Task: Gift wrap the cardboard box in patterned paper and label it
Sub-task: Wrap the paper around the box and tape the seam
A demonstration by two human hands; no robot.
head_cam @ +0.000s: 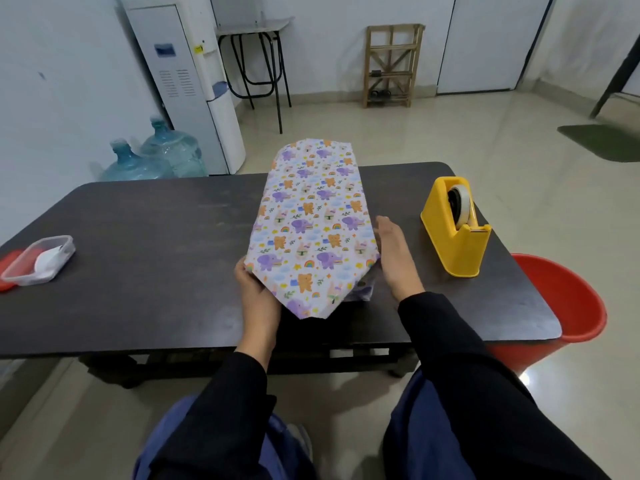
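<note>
The box is covered in patterned paper (311, 223) printed with purple elephants, orange bears and rainbows; no bare cardboard shows. It lies lengthwise in the middle of the dark table (156, 237). The near end of the paper is folded into a pointed flap that sticks out towards me. My left hand (256, 292) grips the left side of that flap, fingers under the paper. My right hand (394, 254) rests flat against the right side of the wrapped box, fingers straight.
A yellow tape dispenser (457, 230) stands on the table to the right. A clear plastic container (41, 259) with a red lid beside it sits at the left edge. A red bucket (568, 299) stands on the floor by the right corner. Water bottles (156, 157) are behind.
</note>
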